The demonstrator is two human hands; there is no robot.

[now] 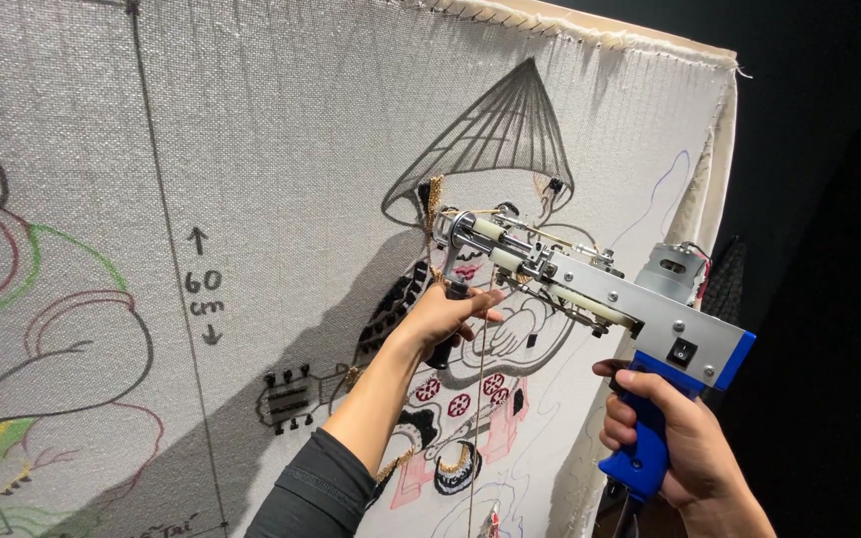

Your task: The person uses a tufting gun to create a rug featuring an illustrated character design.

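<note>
We record a tufting gun (590,289), silver-bodied with a blue pistol handle, held against an upright stretched backing cloth (281,149). Its long axis runs from lower right to upper left, with the needle end (447,224) at the cloth and the motor housing (672,271) at the rear, nearer the camera.

The right hand (675,438) is wrapped around the blue handle below the gun body, fingers curled shut on it. The left hand (445,317) is closed on the dark front handle beneath the needle end (only the handle's lower tip shows past the palm), so it is the nearer hand to the working point. A dark sleeve (316,493) covers the left forearm from the elbow down.

The needle end sits just under the drawn conical hat (495,134) of an outlined figure, beside a narrow strip of gold tufting (434,204). Black tufted patches (396,299) lie below and to the left. A strand of yarn (477,399) hangs straight down from the gun.

The cloth's right edge (715,179) lies near the motor housing, with dark open space beyond it. To the left, the cloth runs wide, carrying a drawn vertical line (166,259) and another outlined figure (32,319). Whether the needle is through the cloth, we cannot tell.
</note>
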